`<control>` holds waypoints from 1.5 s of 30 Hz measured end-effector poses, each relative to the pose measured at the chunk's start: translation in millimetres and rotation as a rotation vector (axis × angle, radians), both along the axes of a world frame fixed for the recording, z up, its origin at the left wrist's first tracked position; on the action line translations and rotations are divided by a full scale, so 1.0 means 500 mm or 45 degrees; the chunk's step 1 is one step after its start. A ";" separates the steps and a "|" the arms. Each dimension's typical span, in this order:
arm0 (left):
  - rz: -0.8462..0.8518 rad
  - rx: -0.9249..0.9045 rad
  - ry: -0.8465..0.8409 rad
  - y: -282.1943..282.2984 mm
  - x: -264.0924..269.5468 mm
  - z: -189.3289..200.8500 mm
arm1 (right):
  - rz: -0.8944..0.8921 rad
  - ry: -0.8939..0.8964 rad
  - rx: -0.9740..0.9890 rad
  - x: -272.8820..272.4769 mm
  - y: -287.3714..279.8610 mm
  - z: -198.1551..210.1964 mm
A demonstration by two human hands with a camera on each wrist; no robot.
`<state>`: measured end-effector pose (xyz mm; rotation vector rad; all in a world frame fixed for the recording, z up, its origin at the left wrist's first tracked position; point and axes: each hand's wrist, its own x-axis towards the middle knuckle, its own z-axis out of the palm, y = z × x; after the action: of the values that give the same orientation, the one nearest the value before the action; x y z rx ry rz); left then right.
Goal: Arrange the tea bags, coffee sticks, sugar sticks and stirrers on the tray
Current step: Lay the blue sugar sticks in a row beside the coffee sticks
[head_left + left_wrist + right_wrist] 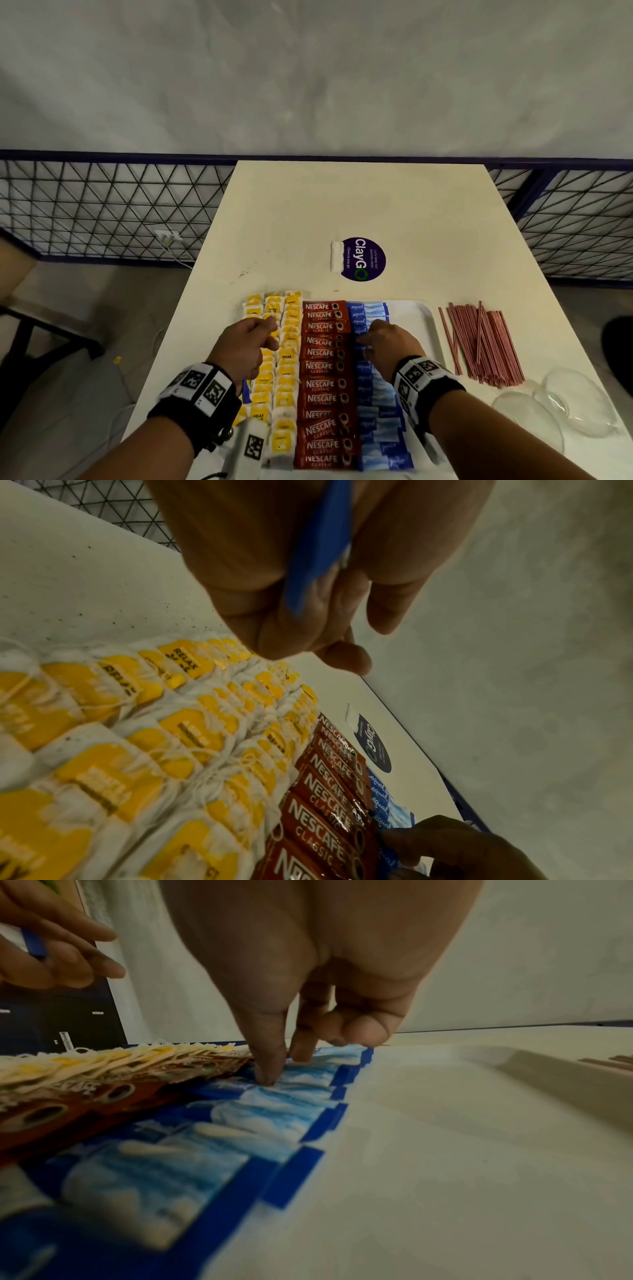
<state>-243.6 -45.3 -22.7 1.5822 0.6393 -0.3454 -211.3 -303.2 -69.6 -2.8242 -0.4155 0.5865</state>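
Note:
On the white tray lie rows of yellow tea bags, red Nescafe coffee sticks and blue sugar sticks. My right hand is down on the far part of the sugar row, thumb and forefinger pinching one sugar stick there. Above the tea bags hovers my left hand, fingers curled round a blue sugar stick. Red stirrers lie in a loose pile on the table, right of the tray.
Two clear glass bowls sit near the table's front right corner, beside the stirrers. A round purple sticker marks the table beyond the tray. A wire-mesh fence runs behind the table.

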 end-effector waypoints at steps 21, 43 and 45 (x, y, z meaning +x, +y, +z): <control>0.541 -0.742 -0.496 -0.129 0.059 0.145 | -0.051 -0.005 1.134 -0.048 0.114 0.216; -0.227 -0.291 -0.353 -0.122 0.023 0.133 | -0.331 -0.143 1.014 -0.029 0.055 0.237; -0.041 -0.543 -0.294 -0.132 0.019 0.136 | -0.334 -0.105 0.982 -0.032 0.046 0.230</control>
<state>-234.1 -111.2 45.5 1.2010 0.3339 -0.2941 -227.2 -280.3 45.2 -2.1105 -0.2110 0.1885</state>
